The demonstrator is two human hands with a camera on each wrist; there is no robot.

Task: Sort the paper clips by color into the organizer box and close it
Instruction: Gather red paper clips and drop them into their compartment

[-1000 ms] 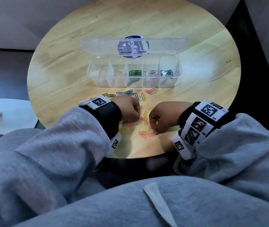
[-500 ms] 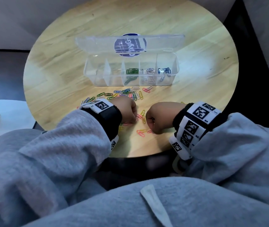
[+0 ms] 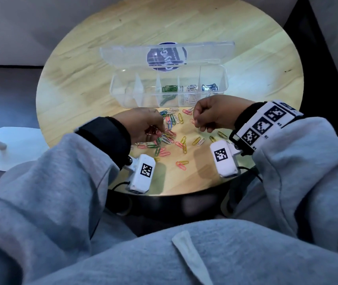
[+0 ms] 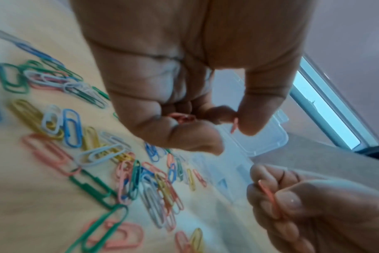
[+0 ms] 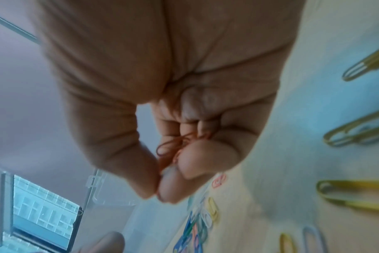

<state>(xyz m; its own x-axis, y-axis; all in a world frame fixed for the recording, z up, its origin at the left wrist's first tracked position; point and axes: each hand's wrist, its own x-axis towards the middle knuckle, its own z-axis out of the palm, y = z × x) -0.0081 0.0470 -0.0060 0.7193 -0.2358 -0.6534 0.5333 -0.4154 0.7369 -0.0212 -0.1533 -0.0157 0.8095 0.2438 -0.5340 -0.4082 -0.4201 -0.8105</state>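
Observation:
The clear organizer box (image 3: 120, 93) stands open mid-table, its lid (image 3: 123, 56) tilted back. Three right compartments hold green clips (image 3: 169, 88), white clips (image 3: 190, 88) and blue clips (image 3: 209, 87); the left ones look empty. Mixed loose paper clips (image 3: 172, 130) lie in front of the box. My left hand (image 3: 158, 130) hovers over the pile, fingers curled round several pink clips (image 4: 182, 118), one more pinched at the thumb tip (image 4: 234, 125). My right hand (image 3: 196, 122) pinches a pink clip (image 4: 268, 196) and cups others in its palm (image 5: 175, 147).
The round wooden table (image 3: 81, 79) has its near edge just below my wrists. Yellow clips (image 3: 197, 140) lie under the right wrist. A white stool base (image 3: 16, 149) stands on the floor at left. My grey-clad lap fills the foreground.
Both hands have lifted off the near table edge and moved forward toward the box, each carrying pink clips. More of the loose pile now shows beneath them.

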